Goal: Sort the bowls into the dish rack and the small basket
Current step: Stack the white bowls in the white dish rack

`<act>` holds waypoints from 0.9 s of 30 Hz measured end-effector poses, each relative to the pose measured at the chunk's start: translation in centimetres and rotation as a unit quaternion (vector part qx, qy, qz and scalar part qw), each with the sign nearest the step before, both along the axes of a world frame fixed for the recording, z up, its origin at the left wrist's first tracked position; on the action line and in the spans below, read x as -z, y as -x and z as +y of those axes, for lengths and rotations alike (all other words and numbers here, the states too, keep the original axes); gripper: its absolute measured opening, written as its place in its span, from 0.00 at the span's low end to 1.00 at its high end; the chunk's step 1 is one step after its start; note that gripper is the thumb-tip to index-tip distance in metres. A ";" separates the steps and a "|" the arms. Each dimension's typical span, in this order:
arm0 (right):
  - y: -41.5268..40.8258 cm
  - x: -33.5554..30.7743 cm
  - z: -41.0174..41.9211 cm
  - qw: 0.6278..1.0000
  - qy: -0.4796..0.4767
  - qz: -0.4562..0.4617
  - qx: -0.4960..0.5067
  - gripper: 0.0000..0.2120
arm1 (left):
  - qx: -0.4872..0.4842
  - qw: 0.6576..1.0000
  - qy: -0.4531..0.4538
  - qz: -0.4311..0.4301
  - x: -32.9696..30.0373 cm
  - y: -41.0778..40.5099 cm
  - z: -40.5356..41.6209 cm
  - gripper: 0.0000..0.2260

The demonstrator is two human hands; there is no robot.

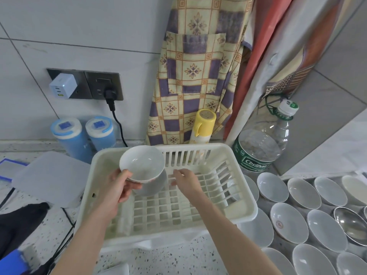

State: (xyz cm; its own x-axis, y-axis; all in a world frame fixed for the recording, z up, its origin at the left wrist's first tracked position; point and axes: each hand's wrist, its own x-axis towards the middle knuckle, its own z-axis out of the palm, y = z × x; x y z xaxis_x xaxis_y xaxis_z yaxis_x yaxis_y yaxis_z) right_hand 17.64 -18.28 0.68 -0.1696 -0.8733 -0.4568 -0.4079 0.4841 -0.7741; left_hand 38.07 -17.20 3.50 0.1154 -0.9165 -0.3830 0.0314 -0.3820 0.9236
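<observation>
A white plastic dish rack point(228, 153) stands in the middle of the counter. My left hand point(119, 187) grips a white bowl point(142, 165) by its rim and underside, tilted, over the rack's far left part. The bowl casts a grey shadow on the rack floor. My right hand point(185, 180) hovers over the rack's middle, fingers loosely bent, holding nothing. Several white bowls point(303, 190) lie to the right of the rack, one with a red mark point(286, 220). A small basket is not in view.
A metal bowl point(351, 225) lies among the white ones. A big clear water bottle point(262, 143) and a yellow spray can point(202, 126) stand behind the rack. Two blue canisters point(83, 135), a translucent lidded box point(49, 177) and a black cable point(119, 124) are at left.
</observation>
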 end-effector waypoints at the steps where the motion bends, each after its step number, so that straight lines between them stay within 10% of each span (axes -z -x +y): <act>1: 0.2 -0.2 0.1 0.999 0.020 -0.023 0.017 0.19 | 0.006 1.000 -0.003 0.000 -0.1 0.1 0.1 0.07; 7: -0.4 -1.6 1.2 0.979 0.062 -0.195 -0.013 0.19 | 0.023 0.999 -0.016 -0.023 -0.1 0.4 0.3 0.07; 27: -1.8 -1.1 -0.6 0.995 0.077 -0.011 -0.055 0.16 | 0.057 0.995 0.035 -0.075 0.3 0.5 1.0 0.08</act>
State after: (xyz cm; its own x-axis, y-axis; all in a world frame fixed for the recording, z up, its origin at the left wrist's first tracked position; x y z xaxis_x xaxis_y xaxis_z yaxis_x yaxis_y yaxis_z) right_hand 19.42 -18.85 1.77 -0.0607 -0.9459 -0.3186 -0.4342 0.3124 -0.8449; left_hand 37.53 -16.20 3.19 0.0596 -0.9506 -0.3046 -0.1493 -0.3102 0.9389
